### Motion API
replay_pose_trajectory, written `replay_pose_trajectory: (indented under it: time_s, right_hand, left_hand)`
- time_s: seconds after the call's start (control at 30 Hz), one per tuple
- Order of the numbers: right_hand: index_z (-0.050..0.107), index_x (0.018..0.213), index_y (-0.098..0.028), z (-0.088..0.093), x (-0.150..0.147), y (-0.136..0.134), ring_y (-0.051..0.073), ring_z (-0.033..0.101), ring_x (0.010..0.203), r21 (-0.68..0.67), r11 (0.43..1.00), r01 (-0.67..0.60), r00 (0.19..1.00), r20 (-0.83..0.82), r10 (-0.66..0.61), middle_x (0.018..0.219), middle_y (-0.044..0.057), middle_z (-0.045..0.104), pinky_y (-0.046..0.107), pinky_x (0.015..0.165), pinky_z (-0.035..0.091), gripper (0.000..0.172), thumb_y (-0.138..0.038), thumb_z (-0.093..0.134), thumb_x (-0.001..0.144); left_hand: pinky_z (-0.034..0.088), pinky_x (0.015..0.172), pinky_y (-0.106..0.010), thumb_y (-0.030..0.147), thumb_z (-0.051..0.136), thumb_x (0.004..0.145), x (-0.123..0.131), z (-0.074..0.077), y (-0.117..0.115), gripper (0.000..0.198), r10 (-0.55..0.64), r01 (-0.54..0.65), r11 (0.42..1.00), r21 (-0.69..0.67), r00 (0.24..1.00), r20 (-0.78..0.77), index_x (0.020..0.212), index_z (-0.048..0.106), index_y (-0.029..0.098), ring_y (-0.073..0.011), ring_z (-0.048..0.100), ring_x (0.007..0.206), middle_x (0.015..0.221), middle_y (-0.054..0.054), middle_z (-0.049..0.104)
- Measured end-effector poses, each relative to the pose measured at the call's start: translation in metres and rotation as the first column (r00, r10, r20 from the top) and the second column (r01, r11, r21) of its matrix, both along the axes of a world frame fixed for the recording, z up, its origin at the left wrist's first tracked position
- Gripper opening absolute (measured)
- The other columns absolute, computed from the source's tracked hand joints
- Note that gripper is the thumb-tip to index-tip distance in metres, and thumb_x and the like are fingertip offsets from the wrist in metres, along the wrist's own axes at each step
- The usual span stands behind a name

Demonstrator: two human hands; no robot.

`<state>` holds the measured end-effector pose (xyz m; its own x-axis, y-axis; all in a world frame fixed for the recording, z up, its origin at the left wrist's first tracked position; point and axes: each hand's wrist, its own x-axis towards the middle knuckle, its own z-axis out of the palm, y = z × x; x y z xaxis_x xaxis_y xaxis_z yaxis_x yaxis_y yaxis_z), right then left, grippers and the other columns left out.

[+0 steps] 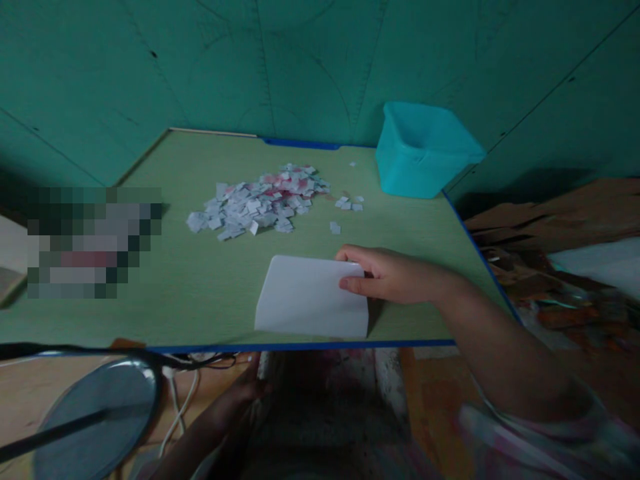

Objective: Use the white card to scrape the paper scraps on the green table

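Observation:
My right hand [367,270] is closed on a stiff white panel [313,297] that looks like a plastic scraper. Its thumb lies on the near face and its fingers go behind the upper right corner. The panel stands tilted on the light green table [210,293], close to the front edge. Beyond it lies a heap of small white paper pieces [250,207] with some pink among them. A few loose pieces [345,203] are scattered right of the heap. My left hand [253,383] is low, below the table's front edge, dark and blurred; its fingers cannot be made out.
A turquoise plastic bin [407,170] stands at the table's back right corner, by the green wall [300,73]. Flattened cardboard [565,213] lies right of the table. A round grey base [100,413] and white cables [177,407] are at lower left. The far left is pixelated.

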<state>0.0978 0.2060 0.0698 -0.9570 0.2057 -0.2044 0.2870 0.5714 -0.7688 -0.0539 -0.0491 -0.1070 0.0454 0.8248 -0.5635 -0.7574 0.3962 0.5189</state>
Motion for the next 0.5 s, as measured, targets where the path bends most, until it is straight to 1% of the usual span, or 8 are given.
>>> replay_pose_trajectory:
  time_s: [0.13, 0.23, 0.3, 0.4, 0.5]
  right_hand:
    - [0.044, 0.089, -0.015, 0.000, 0.000, 0.000, 0.010, 0.044, 0.066, -0.013, 1.000, -0.008, 1.000, 0.003, 0.008, 0.078, 0.000, 0.051, 0.020, 0.057, 0.032, 0.022, -0.035, 0.042, 0.080]
    - [0.044, 0.089, -0.015, 0.000, 0.000, 0.000, 0.010, 0.044, 0.066, -0.023, 1.000, -0.014, 1.000, 0.005, 0.014, 0.077, 0.000, 0.051, 0.020, 0.057, 0.032, 0.022, -0.035, 0.042, 0.080]
    - [0.044, 0.089, -0.015, 0.000, 0.000, 0.000, 0.010, 0.045, 0.067, -0.023, 1.000, -0.016, 1.000, 0.005, 0.016, 0.078, 0.000, 0.051, 0.020, 0.057, 0.032, 0.021, -0.034, 0.042, 0.080]
    - [0.044, 0.089, -0.016, 0.001, 0.000, 0.000, 0.010, 0.045, 0.067, -0.021, 1.000, -0.019, 1.000, 0.005, 0.019, 0.078, 0.001, 0.051, 0.020, 0.056, 0.032, 0.020, -0.034, 0.043, 0.079]
    - [0.044, 0.089, -0.016, 0.000, 0.000, 0.000, 0.010, 0.045, 0.068, -0.034, 0.999, -0.023, 1.000, 0.004, 0.023, 0.079, 0.001, 0.051, 0.020, 0.057, 0.033, 0.020, -0.034, 0.043, 0.080]
  left_hand:
    - [0.029, 0.093, -0.033, 0.012, 0.061, 0.055, 0.001, 0.005, 0.002, 0.037, 0.014, -0.014, 1.000, 0.006, 1.000, -0.010, 0.085, 0.068, 0.031, -0.0247, 0.042, 0.112, 0.104, 0.005, 0.065]
    - [0.027, 0.094, -0.034, 0.011, 0.063, 0.052, 0.002, 0.007, 0.003, 0.033, 0.028, -0.028, 1.000, -0.002, 0.998, -0.047, 0.077, 0.070, 0.032, -0.0255, 0.044, 0.111, 0.097, 0.004, 0.068]
    - [0.027, 0.094, -0.034, 0.012, 0.064, 0.051, 0.001, 0.008, 0.004, 0.031, 0.020, -0.023, 0.999, -0.031, 0.996, -0.090, 0.074, 0.070, 0.032, -0.0258, 0.043, 0.111, 0.095, 0.005, 0.068]
    - [0.028, 0.094, -0.034, 0.010, 0.062, 0.051, 0.001, 0.009, 0.004, 0.035, 0.017, -0.021, 0.999, -0.027, 0.991, -0.135, 0.077, 0.070, 0.033, -0.0257, 0.039, 0.115, 0.103, 0.007, 0.065]
    - [0.028, 0.094, -0.036, 0.010, 0.061, 0.052, 0.001, 0.012, 0.005, 0.037, 0.016, -0.020, 0.999, -0.037, 0.994, -0.107, 0.081, 0.069, 0.032, -0.0265, 0.041, 0.113, 0.105, 0.007, 0.064]
